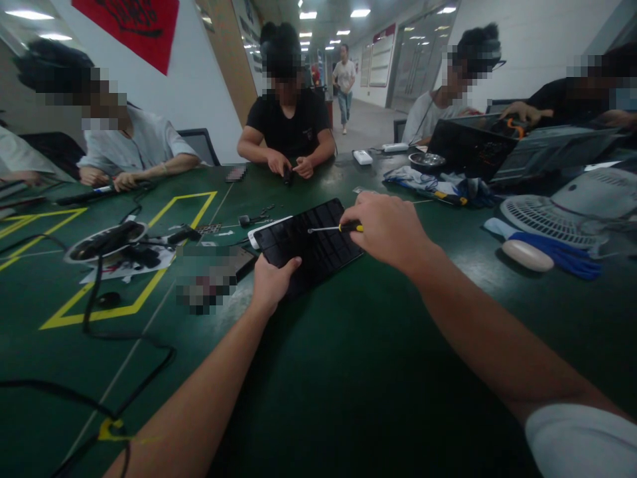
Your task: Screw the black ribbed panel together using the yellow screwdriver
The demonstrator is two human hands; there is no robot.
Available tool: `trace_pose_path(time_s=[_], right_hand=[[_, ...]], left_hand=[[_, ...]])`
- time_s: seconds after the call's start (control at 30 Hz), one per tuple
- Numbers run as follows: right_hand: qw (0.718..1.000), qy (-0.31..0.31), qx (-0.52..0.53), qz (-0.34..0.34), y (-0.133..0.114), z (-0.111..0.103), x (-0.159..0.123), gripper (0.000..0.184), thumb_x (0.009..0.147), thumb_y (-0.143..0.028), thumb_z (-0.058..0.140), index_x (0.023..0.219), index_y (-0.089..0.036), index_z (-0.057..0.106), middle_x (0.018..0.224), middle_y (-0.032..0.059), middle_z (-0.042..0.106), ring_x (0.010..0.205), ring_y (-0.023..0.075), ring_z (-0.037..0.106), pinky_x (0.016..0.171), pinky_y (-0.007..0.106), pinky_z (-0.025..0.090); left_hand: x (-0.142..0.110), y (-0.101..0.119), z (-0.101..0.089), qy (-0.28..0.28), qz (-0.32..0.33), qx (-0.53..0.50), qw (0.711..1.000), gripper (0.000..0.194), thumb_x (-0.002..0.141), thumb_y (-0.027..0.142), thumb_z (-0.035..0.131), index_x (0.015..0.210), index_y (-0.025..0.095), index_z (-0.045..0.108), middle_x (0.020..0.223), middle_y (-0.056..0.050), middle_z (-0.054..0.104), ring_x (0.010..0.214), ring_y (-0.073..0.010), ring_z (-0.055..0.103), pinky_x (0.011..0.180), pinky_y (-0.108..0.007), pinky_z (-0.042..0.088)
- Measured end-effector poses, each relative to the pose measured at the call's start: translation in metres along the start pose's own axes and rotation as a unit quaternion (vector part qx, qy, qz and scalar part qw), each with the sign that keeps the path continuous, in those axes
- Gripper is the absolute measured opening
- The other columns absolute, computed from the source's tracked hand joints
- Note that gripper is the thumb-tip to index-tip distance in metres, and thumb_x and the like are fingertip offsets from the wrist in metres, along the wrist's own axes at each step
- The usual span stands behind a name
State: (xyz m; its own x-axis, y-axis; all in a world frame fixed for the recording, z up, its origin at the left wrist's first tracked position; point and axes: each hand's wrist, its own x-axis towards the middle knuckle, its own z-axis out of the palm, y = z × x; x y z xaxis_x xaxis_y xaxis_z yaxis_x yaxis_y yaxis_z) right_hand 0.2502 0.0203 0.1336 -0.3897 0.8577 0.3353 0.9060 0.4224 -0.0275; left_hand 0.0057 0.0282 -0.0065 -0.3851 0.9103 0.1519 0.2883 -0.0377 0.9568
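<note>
My left hand (273,284) grips the near left corner of a dark, glossy tablet (308,249), its thumb lying on the screen. The tablet is tilted a little above the green table. In my right hand (385,226) is a screwdriver (331,230) with a yellow and black handle and a thin metal shaft. Its shaft points left across the screen; whether the tip touches the glass I cannot tell. Beyond the tablet's left edge, a white object (255,238) is partly hidden under or behind it.
Left on the table (318,385) are a black cable (92,318), a white dish of dark parts (107,240) and yellow tape marks (92,318). To the right lie blue gloves (562,252), a pale oval object (527,255) and a fan (552,206). Several people sit around the table.
</note>
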Motion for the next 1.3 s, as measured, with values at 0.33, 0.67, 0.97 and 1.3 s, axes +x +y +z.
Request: trace_pose_path(time_s=[0.33,0.67,0.97,1.3], right_hand=[[1.0,0.0,0.017,0.018,0.0009,0.0013,0.001,0.034,0.093,-0.03,0.061,0.115,-0.03,0.086,0.113,0.0101,0.076,0.099,0.0303,0.068,0.073,0.038,0.045],[0.999,-0.005,0.011,0.036,0.0011,0.0028,0.0003,0.036,0.095,-0.034,0.06,0.118,-0.03,0.086,0.116,0.0126,0.077,0.102,0.0335,0.07,0.073,0.041,0.048],[0.999,-0.006,0.003,0.039,-0.0018,0.0031,0.0,0.037,0.096,-0.036,0.057,0.118,-0.028,0.086,0.114,0.0125,0.078,0.1,0.0335,0.07,0.074,0.041,0.048],[0.998,-0.025,-0.009,0.048,-0.0054,0.0019,-0.0005,0.04,0.098,-0.037,0.052,0.116,-0.025,0.086,0.108,0.014,0.081,0.099,0.0344,0.073,0.078,0.043,0.051]], left_hand=[[-0.0028,0.0048,0.0002,-0.003,-0.002,-0.008,1.0,0.045,0.069,0.024,0.088,0.11,0.019,0.071,0.113,-0.011,0.08,0.107,-0.0314,0.077,0.102,-0.051,0.06],[-0.0027,0.005,-0.0005,-0.004,0.005,-0.005,1.0,0.045,0.07,0.026,0.088,0.111,0.018,0.071,0.113,-0.011,0.08,0.107,-0.0309,0.077,0.102,-0.049,0.06],[-0.0028,0.0037,-0.0006,-0.006,0.004,-0.008,1.0,0.046,0.07,0.025,0.087,0.113,0.018,0.07,0.113,-0.011,0.081,0.104,-0.0302,0.077,0.1,-0.048,0.061],[-0.0029,0.0058,0.0005,0.002,0.0,0.002,1.0,0.044,0.071,0.021,0.087,0.112,0.017,0.072,0.112,-0.01,0.081,0.104,-0.0294,0.077,0.1,-0.046,0.061]])
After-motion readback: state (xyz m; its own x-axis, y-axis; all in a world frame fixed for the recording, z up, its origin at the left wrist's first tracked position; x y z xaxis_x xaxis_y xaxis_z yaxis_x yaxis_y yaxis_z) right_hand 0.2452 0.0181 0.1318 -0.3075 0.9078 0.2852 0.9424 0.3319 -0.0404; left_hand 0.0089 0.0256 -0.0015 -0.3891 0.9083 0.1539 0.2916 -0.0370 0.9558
